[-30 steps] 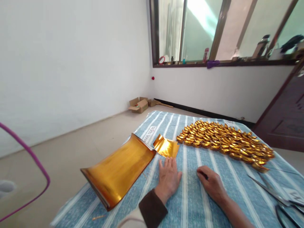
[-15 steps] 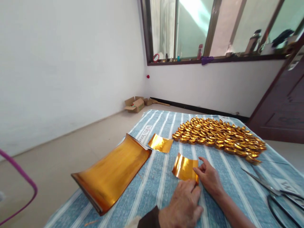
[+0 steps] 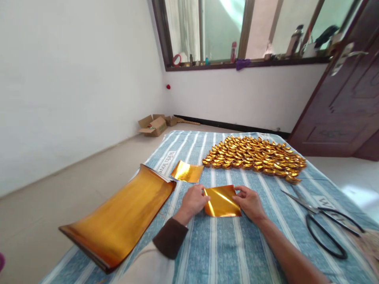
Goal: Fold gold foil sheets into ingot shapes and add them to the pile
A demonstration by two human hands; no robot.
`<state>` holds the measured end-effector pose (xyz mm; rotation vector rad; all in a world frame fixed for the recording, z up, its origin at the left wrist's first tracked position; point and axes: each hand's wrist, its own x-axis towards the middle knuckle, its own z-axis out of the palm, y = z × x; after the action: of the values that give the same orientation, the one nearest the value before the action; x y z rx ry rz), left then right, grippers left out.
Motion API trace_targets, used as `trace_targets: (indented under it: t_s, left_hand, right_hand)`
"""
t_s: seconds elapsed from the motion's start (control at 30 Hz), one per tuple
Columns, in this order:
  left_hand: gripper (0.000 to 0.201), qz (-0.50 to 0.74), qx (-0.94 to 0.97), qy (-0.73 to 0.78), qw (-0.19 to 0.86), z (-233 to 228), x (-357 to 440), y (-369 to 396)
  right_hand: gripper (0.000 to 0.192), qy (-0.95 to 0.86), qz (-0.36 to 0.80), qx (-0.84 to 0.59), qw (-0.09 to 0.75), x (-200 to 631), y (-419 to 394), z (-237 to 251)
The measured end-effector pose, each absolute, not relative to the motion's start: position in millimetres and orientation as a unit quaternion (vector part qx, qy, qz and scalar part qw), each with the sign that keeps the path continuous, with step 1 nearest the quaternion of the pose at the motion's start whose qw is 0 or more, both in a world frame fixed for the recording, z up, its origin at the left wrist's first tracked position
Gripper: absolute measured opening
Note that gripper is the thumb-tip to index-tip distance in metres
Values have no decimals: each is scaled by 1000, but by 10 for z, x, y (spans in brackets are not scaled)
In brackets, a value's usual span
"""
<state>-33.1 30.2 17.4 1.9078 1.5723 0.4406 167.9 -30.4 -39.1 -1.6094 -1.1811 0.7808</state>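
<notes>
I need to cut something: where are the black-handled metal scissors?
In the head view, the scissors lie at right on the blue striped cloth, right of the right hand, below the shiny gold pieces.

On the tabletop (image 3: 204,256), I have one foil square (image 3: 222,203) between the left fingers (image 3: 201,187) and the right fingers (image 3: 239,189). Behind it and to the left lies a second square (image 3: 188,172); farther left — past the left fingers — I see a long foil stack (image 3: 118,215). Folded pieces (image 3: 251,156) spread behind and to the right, with scissors (image 3: 313,209) in front of their right end. Beyond the tabletop, a cardboard box (image 3: 152,128) sits on the floor (image 3: 89,185), back left; a door (image 3: 331,118) stands back right.
</notes>
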Motion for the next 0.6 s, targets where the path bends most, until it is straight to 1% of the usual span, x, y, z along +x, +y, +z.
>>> trace_targets:
  t_s: [0.13,0.27,0.33,0.47,0.6]
  left_hand:
    - [14,170,672,585,420,130,-345,461]
    - [18,173,652,536,507,190,-369,495]
    - [23,161,645,513,543,218,-374,501]
    - [30,175,597,499,603,245,-338,509]
    - [30,177,594,498,607,287,-274,504]
  right_hand:
    - [33,-459,345,-653,494,1737,-275,-412]
    - [30,-428,370,-644,514,1793,-256,-371]
    - [26,-411,383,-640,524,1829,-243,-341]
    - [17,-380,413,-630,538,1901,-210,-309]
    - [14,-361,437,-612,551,1955,-191,-304]
